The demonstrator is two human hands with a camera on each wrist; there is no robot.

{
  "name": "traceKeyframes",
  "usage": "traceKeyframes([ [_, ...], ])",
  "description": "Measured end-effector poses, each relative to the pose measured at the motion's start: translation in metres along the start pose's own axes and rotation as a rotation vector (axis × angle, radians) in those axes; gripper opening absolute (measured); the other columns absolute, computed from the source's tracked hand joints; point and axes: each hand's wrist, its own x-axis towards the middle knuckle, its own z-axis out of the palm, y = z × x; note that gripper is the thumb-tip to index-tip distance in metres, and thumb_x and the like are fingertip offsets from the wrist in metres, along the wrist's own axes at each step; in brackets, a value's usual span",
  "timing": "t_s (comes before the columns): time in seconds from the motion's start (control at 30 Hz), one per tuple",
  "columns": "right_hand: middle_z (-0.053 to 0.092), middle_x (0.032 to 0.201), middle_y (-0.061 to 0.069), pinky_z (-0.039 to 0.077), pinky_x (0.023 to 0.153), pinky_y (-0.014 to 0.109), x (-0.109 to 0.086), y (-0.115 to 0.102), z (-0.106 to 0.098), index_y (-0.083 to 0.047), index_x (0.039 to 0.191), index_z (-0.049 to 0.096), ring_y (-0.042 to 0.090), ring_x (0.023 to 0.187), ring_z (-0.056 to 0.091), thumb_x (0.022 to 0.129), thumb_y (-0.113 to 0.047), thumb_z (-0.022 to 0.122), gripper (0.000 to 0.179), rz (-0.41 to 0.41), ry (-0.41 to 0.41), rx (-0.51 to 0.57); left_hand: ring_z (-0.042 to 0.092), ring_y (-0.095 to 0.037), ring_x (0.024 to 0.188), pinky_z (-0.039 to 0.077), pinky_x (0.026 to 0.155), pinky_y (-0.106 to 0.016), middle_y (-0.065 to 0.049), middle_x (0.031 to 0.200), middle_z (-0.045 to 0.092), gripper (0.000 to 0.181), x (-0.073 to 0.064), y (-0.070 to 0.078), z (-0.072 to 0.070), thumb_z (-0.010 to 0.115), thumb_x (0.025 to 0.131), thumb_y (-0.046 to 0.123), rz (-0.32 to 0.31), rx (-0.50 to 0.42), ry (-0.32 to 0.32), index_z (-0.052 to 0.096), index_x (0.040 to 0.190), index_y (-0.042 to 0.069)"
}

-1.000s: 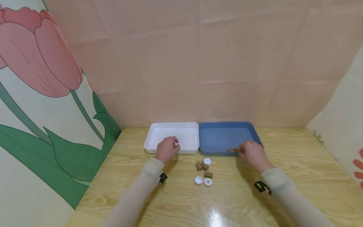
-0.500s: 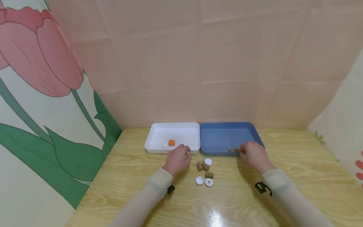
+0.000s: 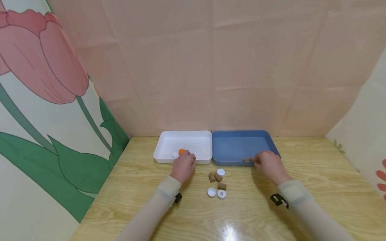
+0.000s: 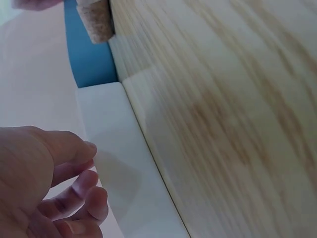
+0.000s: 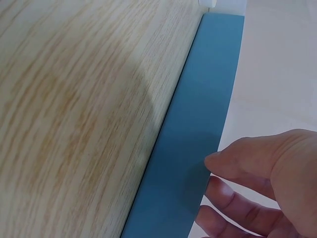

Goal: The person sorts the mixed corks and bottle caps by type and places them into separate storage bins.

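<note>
My left hand [image 3: 184, 166] hovers at the front edge of the white tray [image 3: 167, 136], fingers loosely curled; in the left wrist view nothing shows between thumb and fingers. Inside that tray lie an orange cap [image 3: 181, 152] and a white cap [image 3: 175, 156], close to the hand. At the front right of the blue tray [image 3: 238, 134] is my right hand [image 3: 269, 165], its fingers loosely bent over the rim with nothing seen in them. Two corks [image 3: 251, 159] lie in the blue tray beside its fingertips.
Between the arms, on the wooden table [image 3: 247, 214], are several loose pieces: corks [image 3: 221, 186] and white caps [image 3: 221, 172], some caps hollow side up [image 3: 211, 192]. The trays stand side by side against a pinkish backdrop [image 3: 235, 67].
My left hand shifted right and back from over the white tray, uncovering the orange and white caps, then moved slightly left and forward again. The right hand stays about where it was.
</note>
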Motion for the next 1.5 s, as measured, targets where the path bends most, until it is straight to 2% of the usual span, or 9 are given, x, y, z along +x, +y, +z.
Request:
traceKeyframes([
  [0.17, 0.071, 0.079, 0.009, 0.051, 0.058, 0.045, 0.001, -0.002, 0.001, -0.002, 0.083, 0.074, 0.027, 0.070, 0.064, 0.080, -0.004, 0.075, 0.003, 0.002, -0.011, 0.015, 0.059, -0.013, 0.073, 0.049, 0.058, -0.026, -0.001, 0.090, 0.061, 0.010, 0.000, -0.003, 0.001, 0.069, 0.093, 0.016, -0.017, -0.003, -0.010, 0.077, 0.097, 0.011],
  [0.33, 0.070, 0.080, 0.009, 0.052, 0.062, 0.049, 0.001, -0.008, 0.003, -0.004, 0.086, 0.074, 0.029, 0.073, 0.065, 0.080, -0.005, 0.077, 0.007, -0.011, 0.012, 0.024, 0.060, -0.012, 0.076, 0.049, 0.059, -0.026, 0.001, 0.088, 0.063, 0.009, 0.001, -0.005, 0.002, 0.069, 0.093, 0.017, -0.030, 0.017, -0.019, 0.078, 0.096, 0.014],
  [0.53, 0.070, 0.086, 0.012, 0.051, 0.069, 0.053, 0.004, -0.031, 0.006, -0.003, 0.091, 0.073, 0.033, 0.079, 0.065, 0.078, -0.007, 0.077, 0.015, -0.039, 0.060, 0.048, 0.057, -0.010, 0.073, 0.048, 0.057, -0.027, 0.002, 0.085, 0.061, 0.011, 0.004, -0.006, 0.003, 0.068, 0.094, 0.017, -0.040, 0.000, -0.025, 0.078, 0.094, 0.015],
  [0.77, 0.071, 0.082, 0.006, 0.053, 0.070, 0.044, 0.010, -0.070, 0.015, -0.003, 0.091, 0.074, 0.022, 0.074, 0.065, 0.078, -0.008, 0.077, 0.015, -0.131, -0.016, 0.125, 0.058, -0.011, 0.071, 0.048, 0.056, -0.027, 0.003, 0.083, 0.061, 0.010, 0.005, -0.006, 0.001, 0.069, 0.094, 0.017, -0.045, -0.009, -0.007, 0.078, 0.091, 0.015],
  [1.0, 0.069, 0.076, 0.001, 0.051, 0.065, 0.037, 0.010, -0.093, 0.028, -0.007, 0.089, 0.074, 0.013, 0.067, 0.060, 0.081, -0.013, 0.075, 0.010, -0.129, -0.085, 0.178, 0.058, -0.012, 0.073, 0.050, 0.060, -0.029, 0.003, 0.082, 0.060, 0.010, 0.005, -0.003, 0.001, 0.069, 0.094, 0.018, -0.044, -0.013, -0.015, 0.078, 0.090, 0.014],
  [1.13, 0.067, 0.071, -0.004, 0.051, 0.062, 0.036, 0.010, -0.102, 0.035, -0.012, 0.084, 0.072, 0.011, 0.064, 0.059, 0.083, -0.020, 0.074, 0.009, -0.124, -0.124, 0.178, 0.058, -0.012, 0.072, 0.049, 0.059, -0.029, 0.003, 0.082, 0.060, 0.010, 0.005, -0.002, 0.002, 0.069, 0.093, 0.017, -0.045, -0.006, -0.010, 0.078, 0.089, 0.014],
  [1.27, 0.063, 0.066, -0.011, 0.047, 0.058, 0.035, 0.010, -0.107, 0.042, -0.020, 0.074, 0.066, 0.007, 0.058, 0.054, 0.085, -0.027, 0.075, 0.016, -0.133, -0.137, 0.144, 0.057, -0.012, 0.071, 0.048, 0.058, -0.028, 0.003, 0.081, 0.060, 0.011, 0.005, -0.001, 0.001, 0.069, 0.094, 0.018, -0.040, -0.006, -0.003, 0.078, 0.088, 0.014],
  [1.5, 0.058, 0.063, -0.017, 0.043, 0.057, 0.034, 0.011, -0.108, 0.049, -0.025, 0.068, 0.063, 0.005, 0.057, 0.051, 0.081, -0.023, 0.077, 0.019, -0.141, -0.155, 0.138, 0.056, -0.011, 0.071, 0.047, 0.057, -0.027, 0.004, 0.080, 0.059, 0.011, 0.004, -0.002, 0.001, 0.070, 0.093, 0.019, -0.038, -0.007, 0.002, 0.077, 0.087, 0.015],
])
